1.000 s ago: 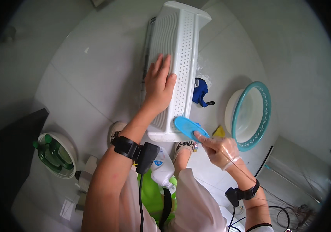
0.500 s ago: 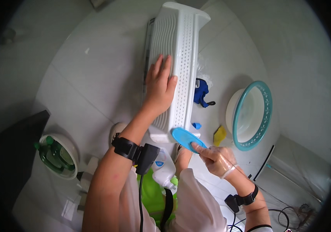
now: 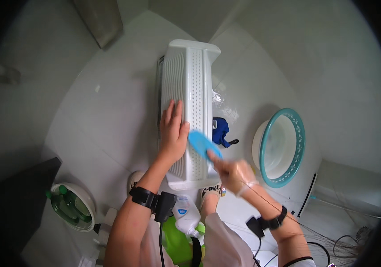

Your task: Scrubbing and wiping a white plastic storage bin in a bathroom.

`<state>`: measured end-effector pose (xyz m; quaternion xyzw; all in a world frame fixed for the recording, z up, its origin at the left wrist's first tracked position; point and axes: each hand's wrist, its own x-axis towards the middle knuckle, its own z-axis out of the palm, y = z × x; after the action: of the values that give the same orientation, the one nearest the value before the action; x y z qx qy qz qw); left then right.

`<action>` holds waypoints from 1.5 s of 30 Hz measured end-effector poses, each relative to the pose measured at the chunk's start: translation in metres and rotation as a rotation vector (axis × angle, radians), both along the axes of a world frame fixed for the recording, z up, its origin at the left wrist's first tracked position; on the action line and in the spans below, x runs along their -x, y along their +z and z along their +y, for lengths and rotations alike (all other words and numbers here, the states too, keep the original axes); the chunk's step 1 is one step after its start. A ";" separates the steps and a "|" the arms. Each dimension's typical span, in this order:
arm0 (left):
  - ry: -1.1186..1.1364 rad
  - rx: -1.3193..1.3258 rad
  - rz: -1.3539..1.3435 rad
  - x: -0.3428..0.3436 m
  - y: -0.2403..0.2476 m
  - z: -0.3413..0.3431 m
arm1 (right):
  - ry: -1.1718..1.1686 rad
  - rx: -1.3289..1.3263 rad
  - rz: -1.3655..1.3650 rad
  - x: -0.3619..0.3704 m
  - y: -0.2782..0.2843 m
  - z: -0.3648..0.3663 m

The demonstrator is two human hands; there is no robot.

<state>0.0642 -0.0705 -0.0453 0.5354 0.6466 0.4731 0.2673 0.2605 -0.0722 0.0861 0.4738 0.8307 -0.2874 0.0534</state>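
Note:
A long white plastic rack (image 3: pixel 196 84), with wavy ridges along its left side and rows of small holes down the middle, stands on the floor in front of me. My left hand (image 3: pixel 173 135) lies on the ridged side, fingers stretched out and thumb near the holes. In a clear plastic glove, my right hand (image 3: pixel 235 176) grips a blue scrubbing brush (image 3: pixel 203 143). The brush rests over the perforated strip just right of my left thumb; its bristles are hidden and motion blurs it. A dark blue cloth item (image 3: pixel 221 132) lies beside the rack.
To the right stands a white basin (image 3: pixel 282 149) with a teal rim. At the lower left, a white bucket (image 3: pixel 90 202) holds green bottles (image 3: pixel 70 205). A clear bottle (image 3: pixel 186 212) is between my legs. Cables (image 3: pixel 333 238) run at the lower right; water wets the floor beyond the rack.
The brush has moved from the rack's near end up along the perforated strip, close to my left hand. My left hand keeps its place on the ridges. The whole view has shifted.

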 end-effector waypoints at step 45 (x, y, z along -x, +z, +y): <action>-0.279 0.104 -0.109 0.014 0.008 -0.004 | -0.237 -0.194 0.149 0.057 -0.028 0.087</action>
<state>0.0504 -0.0749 -0.0372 0.5788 0.5741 0.4257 0.3925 0.2039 0.0152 0.0578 0.5489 0.7944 -0.2445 -0.0885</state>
